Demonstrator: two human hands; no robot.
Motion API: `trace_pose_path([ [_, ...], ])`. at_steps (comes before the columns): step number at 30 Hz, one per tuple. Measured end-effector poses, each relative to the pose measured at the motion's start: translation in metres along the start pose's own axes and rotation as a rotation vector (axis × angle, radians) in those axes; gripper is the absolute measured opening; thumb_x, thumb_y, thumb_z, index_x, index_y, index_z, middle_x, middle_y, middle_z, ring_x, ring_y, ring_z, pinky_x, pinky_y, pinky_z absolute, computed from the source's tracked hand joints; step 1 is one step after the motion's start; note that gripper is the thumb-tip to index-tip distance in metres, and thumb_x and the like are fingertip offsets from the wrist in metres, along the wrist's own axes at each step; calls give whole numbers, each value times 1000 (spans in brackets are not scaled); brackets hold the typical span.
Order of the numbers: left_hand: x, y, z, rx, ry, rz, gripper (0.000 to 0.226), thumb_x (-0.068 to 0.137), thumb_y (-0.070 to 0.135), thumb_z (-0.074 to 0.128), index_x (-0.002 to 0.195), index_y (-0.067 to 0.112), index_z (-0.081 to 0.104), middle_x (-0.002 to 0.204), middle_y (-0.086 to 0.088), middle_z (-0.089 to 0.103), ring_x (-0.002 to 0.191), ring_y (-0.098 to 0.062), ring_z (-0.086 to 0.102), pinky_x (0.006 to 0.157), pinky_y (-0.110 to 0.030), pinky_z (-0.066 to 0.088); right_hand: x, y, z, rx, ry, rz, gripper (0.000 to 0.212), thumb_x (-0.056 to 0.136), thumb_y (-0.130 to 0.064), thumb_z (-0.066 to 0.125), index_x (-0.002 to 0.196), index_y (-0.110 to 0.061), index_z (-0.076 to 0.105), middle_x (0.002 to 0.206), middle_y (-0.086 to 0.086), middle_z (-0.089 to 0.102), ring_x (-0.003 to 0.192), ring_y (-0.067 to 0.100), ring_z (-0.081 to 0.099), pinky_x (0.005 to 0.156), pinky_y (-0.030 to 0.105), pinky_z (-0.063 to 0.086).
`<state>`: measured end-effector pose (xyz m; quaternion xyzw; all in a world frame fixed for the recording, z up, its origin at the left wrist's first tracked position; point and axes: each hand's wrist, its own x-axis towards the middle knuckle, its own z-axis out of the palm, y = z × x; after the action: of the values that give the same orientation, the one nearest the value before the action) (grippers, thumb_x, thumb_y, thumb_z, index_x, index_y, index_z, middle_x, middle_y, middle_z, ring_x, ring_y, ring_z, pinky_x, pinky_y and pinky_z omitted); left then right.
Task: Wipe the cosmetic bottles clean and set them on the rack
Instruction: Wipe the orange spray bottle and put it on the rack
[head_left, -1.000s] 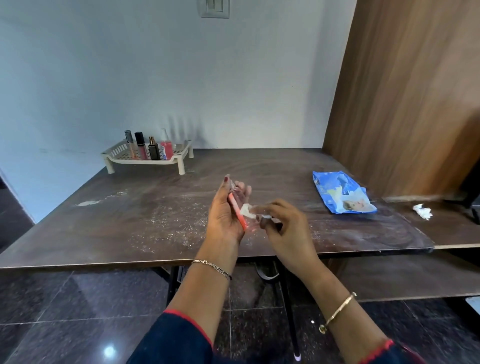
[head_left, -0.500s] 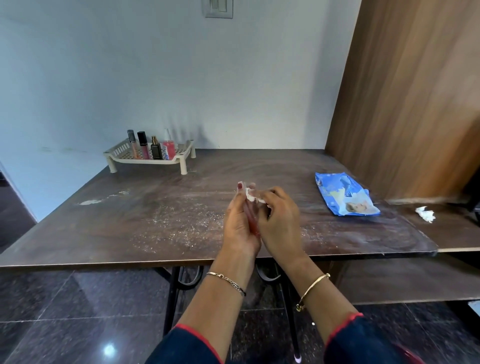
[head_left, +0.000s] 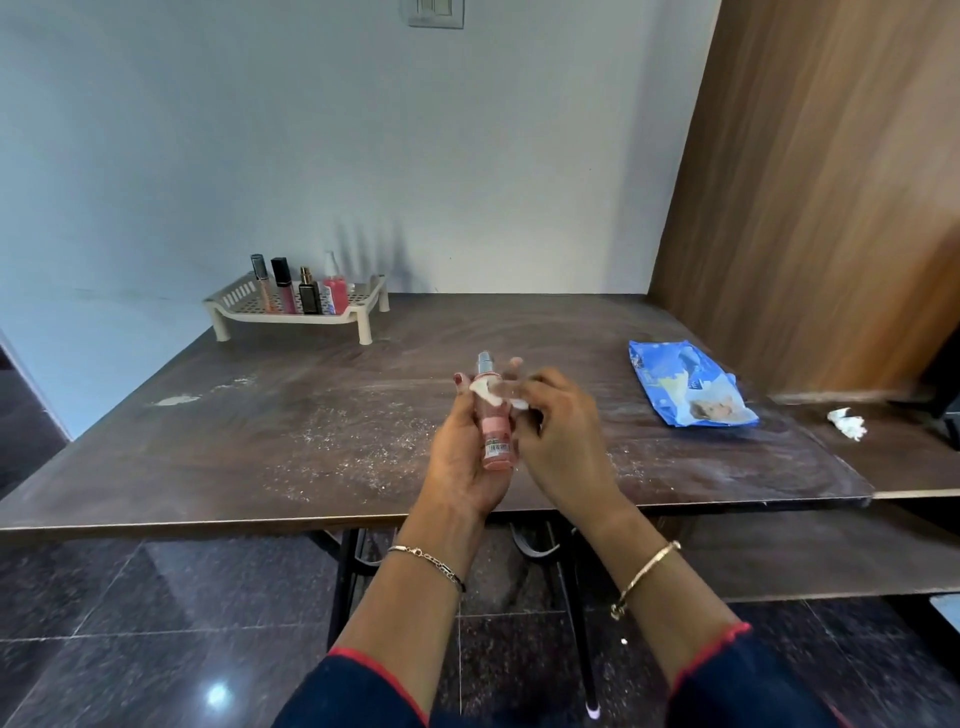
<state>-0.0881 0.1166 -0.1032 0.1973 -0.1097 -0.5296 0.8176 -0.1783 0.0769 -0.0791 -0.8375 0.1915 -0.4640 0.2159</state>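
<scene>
We hold the pink spray bottle (head_left: 496, 426) upright above the table (head_left: 260, 441), nozzle pointing away, left hand (head_left: 465, 457) clasped round it, right hand (head_left: 563, 441) pinching a white wipe (head_left: 488, 391) against its neck.

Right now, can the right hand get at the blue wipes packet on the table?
Probably yes. The blue wipes packet lies flat on the table, on the right hand's own side, with nothing between them. But that hand is holding a white wipe against the pink bottle.
</scene>
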Motion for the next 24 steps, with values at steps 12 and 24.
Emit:
trace_pose_path([
  [12, -5, 12, -10, -12, -100, 50, 33, 95, 41, 42, 111, 16, 57, 136, -9, 55, 124, -26, 54, 112, -50, 30, -40, -11, -1, 32, -91, -19, 37, 78, 5, 61, 100, -24, 71, 90, -12, 61, 78, 6, 57, 67, 24, 46],
  [24, -18, 5, 4, -103, -193, 39, 35, 100, 26, 40, 129, 9, 52, 123, -9, 63, 116, -18, 60, 100, -34, 48, 2, -22, 3, -227, 92, -148, 32, 88, -22, 41, 101, -16, 70, 90, 2, 63, 75, 19, 59, 63, 26, 40],
])
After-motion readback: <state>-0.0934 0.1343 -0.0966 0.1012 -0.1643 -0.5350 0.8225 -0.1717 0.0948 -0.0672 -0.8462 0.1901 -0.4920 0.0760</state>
